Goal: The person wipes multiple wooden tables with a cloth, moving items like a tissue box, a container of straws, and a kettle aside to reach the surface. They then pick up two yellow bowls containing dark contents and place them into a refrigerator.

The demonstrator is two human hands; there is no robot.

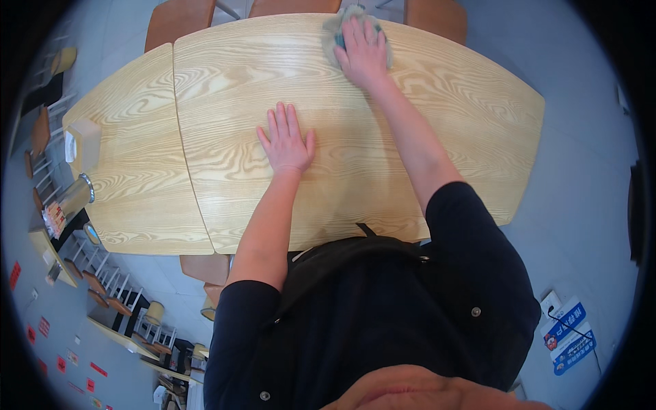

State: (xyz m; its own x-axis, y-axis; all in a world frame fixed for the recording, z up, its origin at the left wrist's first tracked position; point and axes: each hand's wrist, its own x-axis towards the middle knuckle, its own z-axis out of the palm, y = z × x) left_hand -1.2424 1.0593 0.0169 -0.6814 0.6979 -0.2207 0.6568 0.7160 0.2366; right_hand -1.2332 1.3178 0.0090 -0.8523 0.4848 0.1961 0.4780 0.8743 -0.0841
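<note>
My right hand (pixel 364 54) presses a crumpled cloth (pixel 330 48), pale with dark green patches, onto the far edge of a light wood-grain table (pixel 241 200). The cloth spreads out beneath and around the fingers and reaches the table's rim. My left hand (pixel 287 146) rests palm down on the tabletop, nearer to me and further left, with its fingers apart and nothing in it.
At the table's left end stand a tissue box (pixel 84 145) and a clear cylindrical container (pixel 77 197) of wrapped sticks. A seam divides the tabletop. Brown chairs (pixel 179 23) line the far side; another chair (pixel 205 267) is at the near left.
</note>
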